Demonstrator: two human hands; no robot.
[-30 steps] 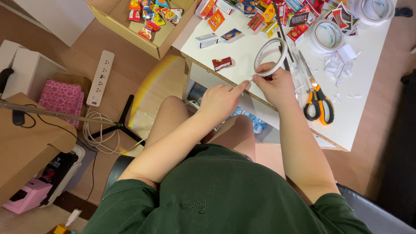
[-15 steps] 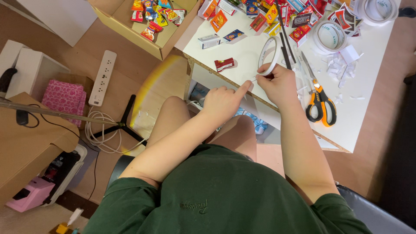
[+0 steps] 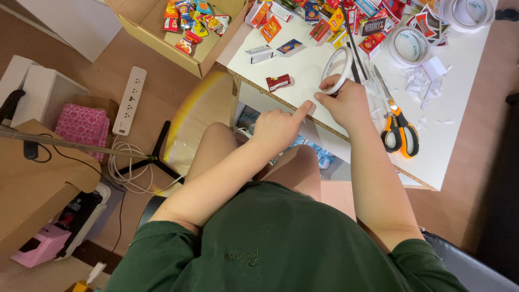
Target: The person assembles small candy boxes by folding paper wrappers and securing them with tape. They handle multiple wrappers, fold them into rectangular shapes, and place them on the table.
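Seated at a white tabletop (image 3: 324,70), seen from above, green shirt (image 3: 281,243) filling the lower frame. Right hand (image 3: 346,100) closed in a firm grip around the lower edge of a white tape roll (image 3: 338,67), held upright on its rim just above the tabletop near its front edge. Left hand (image 3: 278,127) loosely curled beside it, forefinger stretched out and thumb close under it, pinching at what looks like the free end of the tape; too small to tell whether a strip is actually caught there. Hands almost touching, tip of the left forefinger against the right thumb.

Orange-handled scissors (image 3: 399,127) lying flat just right of the right hand, untouched. Two more tape rolls (image 3: 411,46) further back, with white paper scraps (image 3: 427,86) scattered around them. Small colourful packets (image 3: 335,19) spread over the far side of the tabletop, one red packet (image 3: 278,82) lying alone nearer the front edge. More packets in an open cardboard box (image 3: 162,38) on the floor to the left.

Judging by this: tape end being found or peeled, nothing cut yet, no strip stuck to any packet in view. Most of the packets apparently still waiting, so early in the work.
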